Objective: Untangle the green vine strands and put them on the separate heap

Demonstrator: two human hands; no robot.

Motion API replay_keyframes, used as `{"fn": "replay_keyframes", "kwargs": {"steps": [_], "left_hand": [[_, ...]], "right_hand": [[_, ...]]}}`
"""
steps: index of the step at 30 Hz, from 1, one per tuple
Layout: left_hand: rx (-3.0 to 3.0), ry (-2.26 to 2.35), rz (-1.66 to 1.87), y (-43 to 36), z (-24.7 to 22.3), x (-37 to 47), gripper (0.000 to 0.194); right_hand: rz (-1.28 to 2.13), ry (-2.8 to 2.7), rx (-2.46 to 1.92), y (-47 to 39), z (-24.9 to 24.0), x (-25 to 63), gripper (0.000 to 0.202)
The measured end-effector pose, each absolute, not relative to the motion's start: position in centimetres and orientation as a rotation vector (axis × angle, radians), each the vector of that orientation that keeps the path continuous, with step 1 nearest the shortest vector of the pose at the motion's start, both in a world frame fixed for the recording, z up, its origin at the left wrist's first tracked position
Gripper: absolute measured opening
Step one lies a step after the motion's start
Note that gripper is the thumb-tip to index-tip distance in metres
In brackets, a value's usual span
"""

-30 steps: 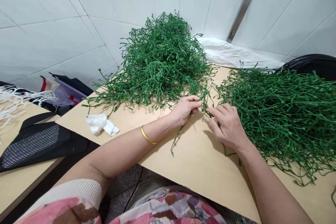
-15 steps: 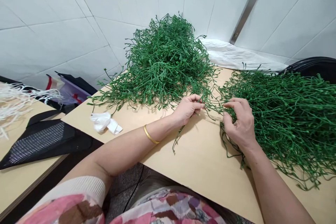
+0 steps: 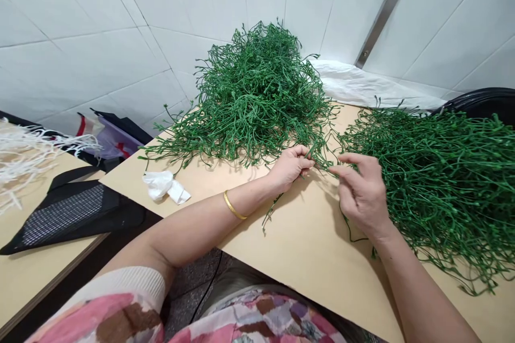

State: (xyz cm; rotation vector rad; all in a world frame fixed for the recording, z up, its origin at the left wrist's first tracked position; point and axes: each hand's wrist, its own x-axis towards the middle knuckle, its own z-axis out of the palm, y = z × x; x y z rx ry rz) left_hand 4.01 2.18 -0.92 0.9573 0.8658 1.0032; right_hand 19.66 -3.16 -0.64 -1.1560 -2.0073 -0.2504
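Observation:
My left hand (image 3: pixel 293 167) is closed in a pinch on a thin green plastic stem (image 3: pixel 272 213), whose lower end hangs down below the wrist. Forked green tips stick out from the fingers toward the right. My right hand (image 3: pixel 364 193) is held just across from them, thumb and fingers apart, with a fingertip at or very near the tips; I cannot tell if it touches. Behind the left hand rises a tangled heap of green stems (image 3: pixel 257 86). Beside and behind the right hand lies another pile of stems (image 3: pixel 446 171), more lengthwise in its strands.
A crumpled white tissue (image 3: pixel 164 186) lies at the table's (image 3: pixel 281 257) left side. On the left table are white strands (image 3: pixel 36 155) and a black mesh item (image 3: pixel 64 220). A white plastic sheet (image 3: pixel 374 86) runs along the tiled wall, below a metal bracket (image 3: pixel 380 21).
My right hand has shifted left and away from the right pile, toward the stem tips at the left hand. The left hand keeps its pinch in nearly the same place.

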Motion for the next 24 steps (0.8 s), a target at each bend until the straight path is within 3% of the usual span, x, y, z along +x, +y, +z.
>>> {"fn": "replay_keyframes", "kwargs": {"steps": [7,14,18,24], "left_hand": [[1.055,0.770,0.879,1.9,-1.2,4.1,0.013],[0.864,0.739,0.650,2.1,-0.7,3.8,0.013],[0.800,0.672,0.506,2.2,-0.5,3.5,0.016],[0.785,0.629,0.581,2.4,-1.1,3.6,0.019]], "right_hand": [[0.030,-2.115,-1.246,-2.1,-1.9,19.6,0.021],[-0.040,-1.949,-1.260,-2.2,-1.3,19.6,0.019],[0.097,-1.926,-1.262,-2.1,-1.3,19.7,0.018],[0.244,-1.979,-1.258,-1.9,-1.6,20.0,0.019]]}}
